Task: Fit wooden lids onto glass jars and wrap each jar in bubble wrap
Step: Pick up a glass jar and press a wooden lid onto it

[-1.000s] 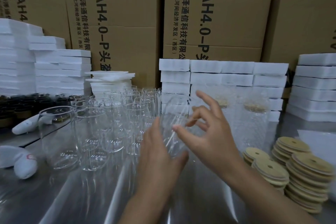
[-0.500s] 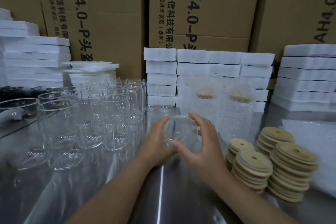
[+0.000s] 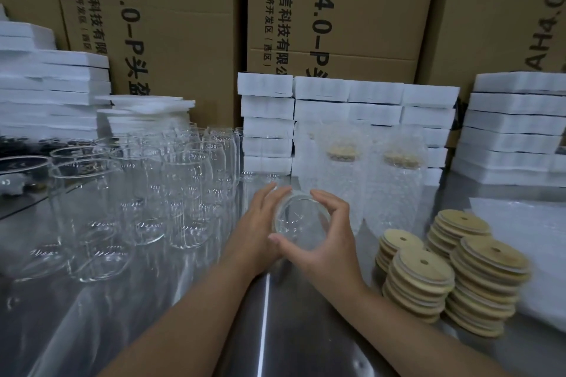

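A clear glass jar (image 3: pixel 301 220) stands upright on the steel table, its open rim facing me. My left hand (image 3: pixel 260 232) wraps its left side and my right hand (image 3: pixel 329 242) cups its right side, thumb along the near rim. No lid is on it. Several stacks of round wooden lids (image 3: pixel 422 281) with a small hole each stand to the right. Behind the jar, two lidded jars wrapped in bubble wrap (image 3: pixel 340 174) stand upright. A sheet of bubble wrap (image 3: pixel 520 223) lies at the far right.
Several empty glass jars (image 3: pixel 137 190) crowd the left half of the steel table (image 3: pixel 275 330). White foam blocks (image 3: pixel 266 122) are stacked along the back and both sides, in front of tall cardboard boxes (image 3: pixel 337 9).
The jar has come down from a tilted hold in the air to the table. Both hands have closed around it. My view has shifted left and downward.
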`<state>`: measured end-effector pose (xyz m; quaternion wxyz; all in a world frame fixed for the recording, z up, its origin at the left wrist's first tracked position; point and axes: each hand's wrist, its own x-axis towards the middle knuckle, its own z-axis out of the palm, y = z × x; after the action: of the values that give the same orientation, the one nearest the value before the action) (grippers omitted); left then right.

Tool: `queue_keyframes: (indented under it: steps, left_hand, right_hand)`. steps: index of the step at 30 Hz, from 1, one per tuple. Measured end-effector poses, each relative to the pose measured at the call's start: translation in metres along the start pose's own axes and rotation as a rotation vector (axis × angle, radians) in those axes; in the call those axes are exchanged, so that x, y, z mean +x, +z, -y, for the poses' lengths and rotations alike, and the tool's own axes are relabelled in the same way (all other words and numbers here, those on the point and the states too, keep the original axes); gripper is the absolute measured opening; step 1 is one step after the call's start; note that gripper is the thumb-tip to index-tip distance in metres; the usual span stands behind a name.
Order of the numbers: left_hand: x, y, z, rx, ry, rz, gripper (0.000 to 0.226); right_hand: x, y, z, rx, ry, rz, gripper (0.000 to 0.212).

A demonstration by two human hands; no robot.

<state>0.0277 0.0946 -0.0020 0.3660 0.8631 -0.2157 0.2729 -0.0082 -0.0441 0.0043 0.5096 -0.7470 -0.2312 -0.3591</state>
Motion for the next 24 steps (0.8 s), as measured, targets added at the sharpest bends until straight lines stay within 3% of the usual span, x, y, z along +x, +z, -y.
queue_keyframes:
  steps: [3,8,16,24]
  left_hand:
    - [0.002,0.001,-0.003,0.112,0.054,-0.021,0.073]
    - [-0.002,0.0,-0.004,0.07,0.159,-0.039,0.07]
    - [-0.004,0.001,-0.008,0.081,0.146,-0.03,0.081]
    - [-0.004,-0.002,-0.007,-0.045,-0.013,-0.132,0.09]
  right_hand:
    - [-0.001,0.0,0.0,-0.009,0.102,-0.062,0.075]
    - [-0.002,-0.001,0.002,0.087,0.128,-0.094,0.069]
    - [0.003,-0.009,0.007,0.241,0.15,-0.173,0.013]
    - [0.001,-0.008,0.013,0.236,0.089,-0.109,0.027]
